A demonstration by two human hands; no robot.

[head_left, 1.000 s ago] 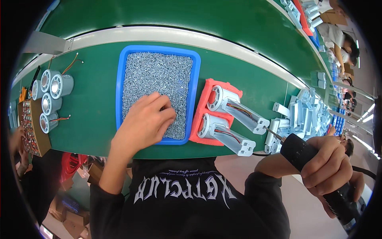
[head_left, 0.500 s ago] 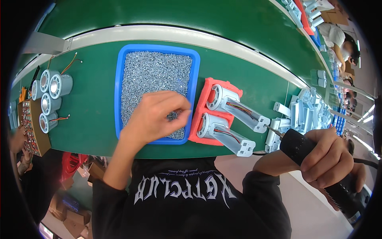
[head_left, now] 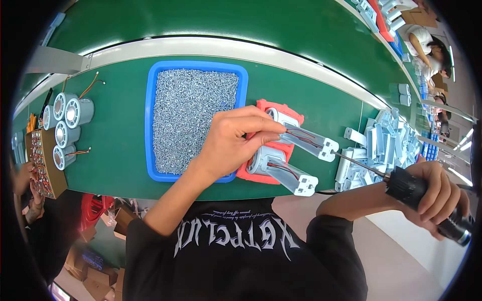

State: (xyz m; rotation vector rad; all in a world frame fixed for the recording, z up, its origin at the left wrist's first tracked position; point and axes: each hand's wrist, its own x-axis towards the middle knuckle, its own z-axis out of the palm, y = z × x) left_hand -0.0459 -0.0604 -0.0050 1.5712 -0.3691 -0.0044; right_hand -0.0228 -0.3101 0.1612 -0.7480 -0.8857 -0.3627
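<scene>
Head view. Upper unit (head_left: pixel 321 147) lies in the red foam (head_left: pixel 256 174), at 3 o'clock from the screw tray (head_left: pixel 150 120); lower unit (head_left: pixel 300 181) beside it, toward 6 o'clock.

Step, as judged: screw-fastening on the upper unit. Driver (head_left: pixel 405 189) stands off at 4 o'clock, its bit (head_left: pixel 364 165) slanting toward 10 o'clock, tip at the unit's end face; whether seated in a hole, cannot tell. Next move probably calls for bit held in line with the hole, unit kept from twisting in the foam.

Grip. Right hand (head_left: pixel 439 193): fingers wrapped around the driver body, clamped. Left hand (head_left: pixel 238 140): thumb and forefinger drawn together over the upper unit's motor end, at 10 o'clock from the bit tip. Cannot tell if a screw sits between them, or whether they touch the unit.

Bracket pile (head_left: pixel 386 138): 3 o'clock from the unit.
</scene>
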